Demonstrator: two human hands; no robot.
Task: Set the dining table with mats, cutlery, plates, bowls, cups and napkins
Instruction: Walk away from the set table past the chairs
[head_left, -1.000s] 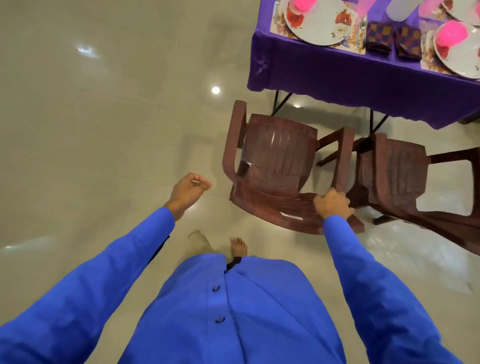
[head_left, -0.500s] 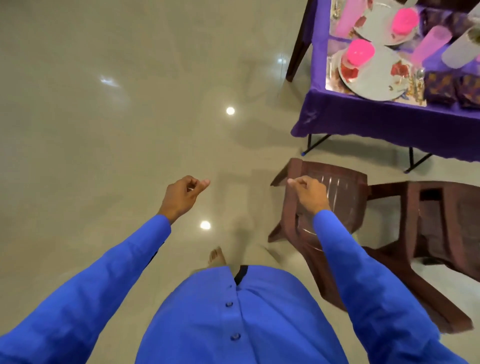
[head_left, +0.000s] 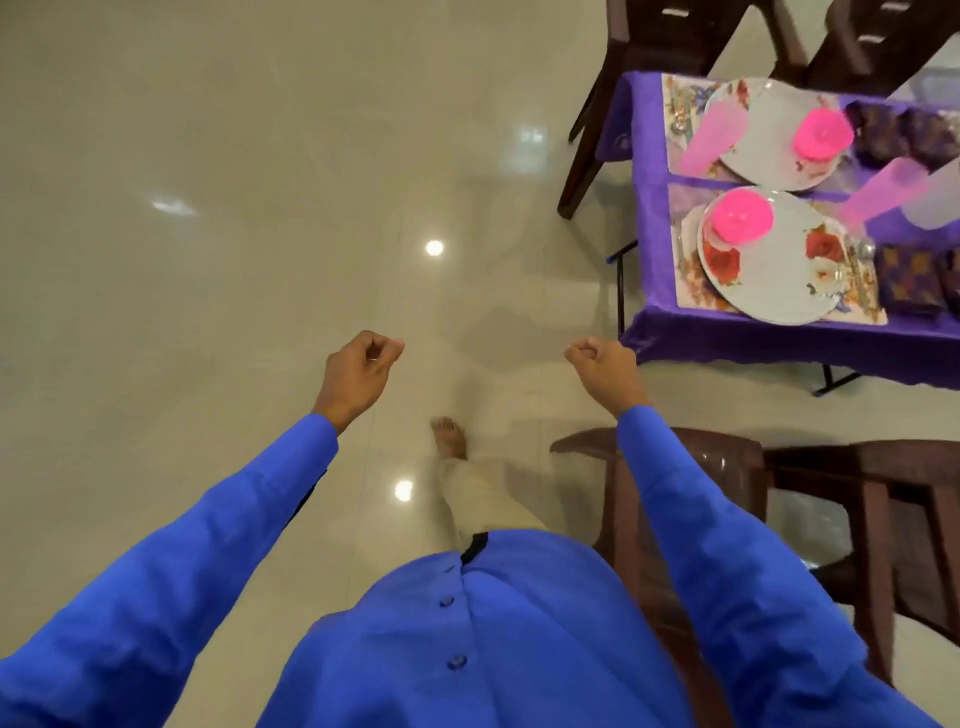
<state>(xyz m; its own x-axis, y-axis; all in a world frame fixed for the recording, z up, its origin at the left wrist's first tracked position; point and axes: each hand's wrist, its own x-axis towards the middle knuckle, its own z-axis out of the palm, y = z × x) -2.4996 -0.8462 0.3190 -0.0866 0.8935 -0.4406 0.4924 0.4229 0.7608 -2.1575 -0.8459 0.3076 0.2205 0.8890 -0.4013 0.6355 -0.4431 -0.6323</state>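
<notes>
Glossy pale tile floor (head_left: 208, 260) reflects ceiling lights; dark brown plastic chairs (head_left: 883, 519) stand around the purple-clothed table (head_left: 779, 348).

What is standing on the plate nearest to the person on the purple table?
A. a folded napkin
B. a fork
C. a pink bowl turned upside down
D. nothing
C: a pink bowl sits upside down on the near plate, toward its left side; the napkins lie to the right, off the plate.
</notes>
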